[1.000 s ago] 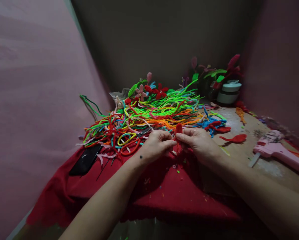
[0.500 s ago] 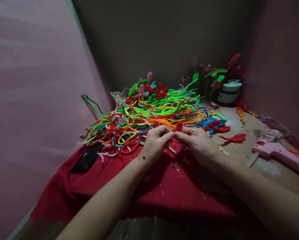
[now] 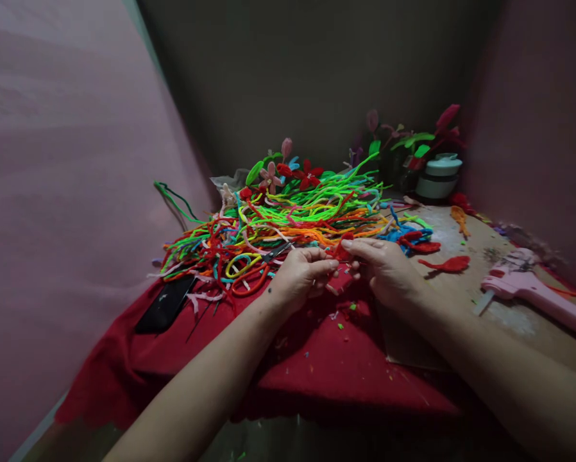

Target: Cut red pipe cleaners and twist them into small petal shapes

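Note:
My left hand (image 3: 303, 272) and my right hand (image 3: 381, 264) meet at the middle of the table, thumbs and forefingers pinched on a small red fuzzy piece (image 3: 343, 249). Part of that piece is hidden by the fingers. Right behind the hands spreads a heap of coloured pipe cleaners (image 3: 312, 208), mostly green, orange and red. Scissors (image 3: 252, 274) with orange and yellow handles lie just left of my left hand. On the board to the right rests a red petal-shaped piece (image 3: 449, 264), beside a tangle of blue stems.
A black phone (image 3: 167, 305) lies on the red cloth (image 3: 326, 378) at left. A pink glue gun (image 3: 533, 282) rests on the brown board at right. Fuzzy flowers (image 3: 308, 174) and a lidded pale container (image 3: 440, 176) stand at the back.
The red piece has tipped from upright to lower between my hands. The fingers of my right hand have shifted up onto it, and my left fingertips have dropped a little.

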Available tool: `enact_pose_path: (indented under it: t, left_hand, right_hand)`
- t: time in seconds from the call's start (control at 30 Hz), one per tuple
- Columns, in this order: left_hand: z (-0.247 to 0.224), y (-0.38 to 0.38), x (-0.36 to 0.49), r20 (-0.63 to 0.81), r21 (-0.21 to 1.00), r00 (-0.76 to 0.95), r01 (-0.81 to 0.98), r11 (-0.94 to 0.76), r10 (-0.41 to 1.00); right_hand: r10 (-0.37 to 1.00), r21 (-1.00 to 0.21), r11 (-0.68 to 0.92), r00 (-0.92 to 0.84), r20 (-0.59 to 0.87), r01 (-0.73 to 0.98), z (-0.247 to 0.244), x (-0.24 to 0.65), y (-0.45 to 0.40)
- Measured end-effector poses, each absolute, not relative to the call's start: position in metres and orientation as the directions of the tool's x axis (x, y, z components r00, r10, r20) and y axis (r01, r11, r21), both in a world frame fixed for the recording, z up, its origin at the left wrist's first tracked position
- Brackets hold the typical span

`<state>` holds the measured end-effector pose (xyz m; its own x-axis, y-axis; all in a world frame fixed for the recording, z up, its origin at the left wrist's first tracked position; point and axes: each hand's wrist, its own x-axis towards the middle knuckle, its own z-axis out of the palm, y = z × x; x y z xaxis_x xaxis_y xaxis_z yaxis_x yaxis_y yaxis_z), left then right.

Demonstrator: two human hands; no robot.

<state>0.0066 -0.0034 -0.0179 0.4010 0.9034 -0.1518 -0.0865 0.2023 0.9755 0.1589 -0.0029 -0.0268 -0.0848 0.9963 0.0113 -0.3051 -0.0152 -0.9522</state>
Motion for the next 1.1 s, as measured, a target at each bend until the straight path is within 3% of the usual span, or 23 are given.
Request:
enact_pose_path:
  t: [0.23, 0.7, 0.83, 1.0, 1.1]
  left_hand:
    - [-0.018, -0.003, 0.007, -0.101, 0.988, 0.382, -0.07, 0.138, 0.919]
    - [-0.015, -0.006, 0.007, -0.088, 0.996, 0.335, 0.01, 0.09, 0.938]
    - [-0.01, -0.01, 0.011, -0.038, 0.993, 0.308, 0.12, 0.001, 0.951]
    - [-0.008, -0.015, 0.018, 0.2, 0.934, 0.209, 0.254, -0.251, 0.957]
    - [-0.009, -0.015, 0.017, 0.148, 0.966, 0.201, 0.182, -0.185, 0.968]
  right_hand:
    - [0.994, -0.986, 0.082, -0.065, 0.092, -0.143, -0.027, 0.16, -0.002]
    - [0.986, -0.959, 0.021, -0.153, 0.067, -0.283, -0.028, 0.163, 0.002]
    - [0.987, -0.981, 0.132, -0.076, 0.143, -0.141, -0.027, 0.165, 0.003]
    - [0.96, -0.954, 0.257, 0.076, 0.271, 0.155, -0.018, 0.162, -0.006]
    - [0.93, -0.924, 0.315, 0.125, 0.347, 0.218, -0.014, 0.161, -0.009]
